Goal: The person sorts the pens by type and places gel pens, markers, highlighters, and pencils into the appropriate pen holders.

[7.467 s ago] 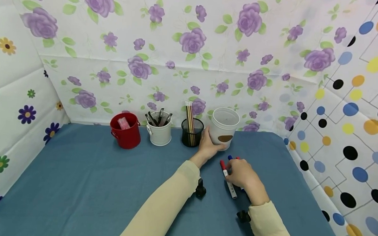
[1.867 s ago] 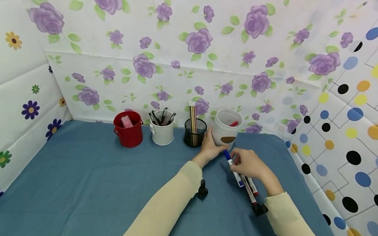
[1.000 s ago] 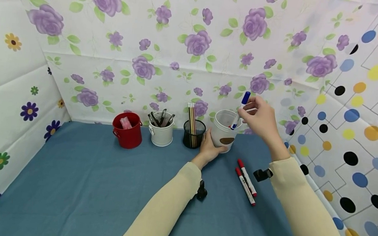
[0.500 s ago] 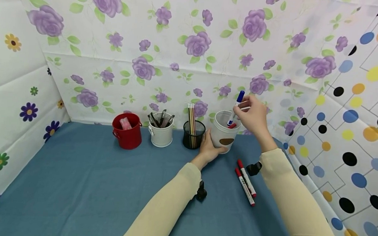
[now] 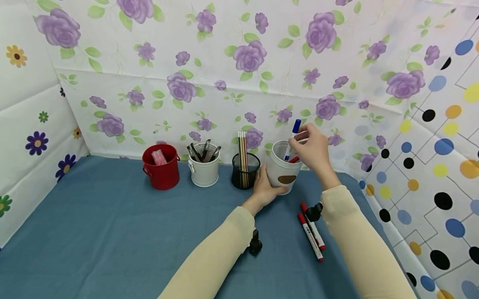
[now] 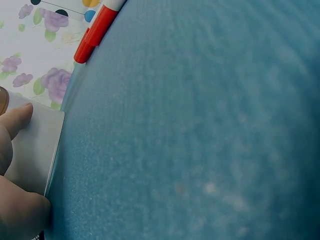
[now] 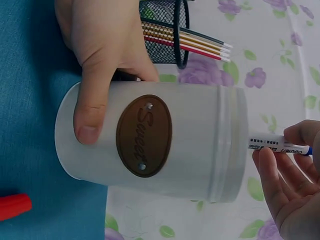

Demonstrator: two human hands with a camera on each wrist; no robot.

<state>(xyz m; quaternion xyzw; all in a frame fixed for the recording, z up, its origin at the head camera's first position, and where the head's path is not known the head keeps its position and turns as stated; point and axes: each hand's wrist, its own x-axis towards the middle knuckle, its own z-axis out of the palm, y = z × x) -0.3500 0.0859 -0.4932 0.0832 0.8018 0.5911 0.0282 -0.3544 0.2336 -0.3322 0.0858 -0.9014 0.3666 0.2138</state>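
My left hand (image 5: 265,189) grips the lower side of a white bucket (image 5: 279,170) with a brown oval label, its thumb across the front. Above that bucket's mouth, my right hand (image 5: 313,146) pinches a blue-capped marker (image 5: 295,127), cap up, its lower end inside the rim. A red marker (image 5: 294,159) leans inside the same bucket. In the right wrist view, thumb and fingers hold the white barrel of the blue-capped marker (image 7: 272,141). Two red-capped markers (image 5: 310,236) lie side by side on the cloth, below my right wrist.
Left of the bucket stand a black mesh cup (image 5: 239,178) with several pencils, a white pail (image 5: 204,174) with several black pens, and a red pail (image 5: 162,175) holding something pink. Blue cloth (image 5: 139,239) covers the table; a flowered sheet (image 5: 212,45) hangs behind.
A red marker went into the bucket earlier. My right hand then picked up the blue-capped marker, raised it and moved it left and down into the bucket's mouth. My left hand stays on the bucket.
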